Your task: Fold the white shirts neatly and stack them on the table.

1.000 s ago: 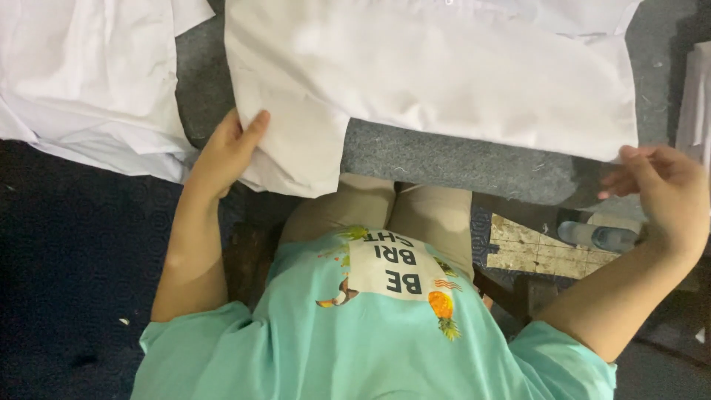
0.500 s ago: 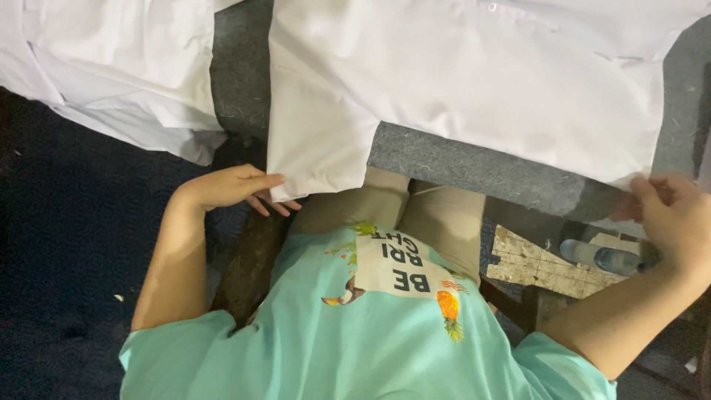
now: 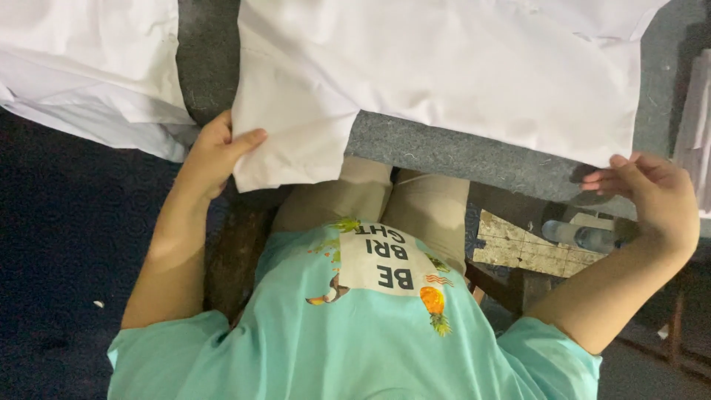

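A large white cloth garment lies spread on a grey felt-covered table, and one flap hangs over the near edge. My left hand pinches the left edge of that hanging flap, thumb on top. My right hand holds the cloth's lower right corner at the table edge, fingers curled around it. Below the table I see my own turquoise shirt and beige trousers.
A second pile of white cloth lies at the upper left on the table. More white fabric shows at the right edge. A plastic bottle rests on a worn wooden stool under the table. Dark floor lies at left.
My left hand left the flap, dropped below the table edge, and has come back up to grip the flap's left edge. My right hand stays at the right corner.
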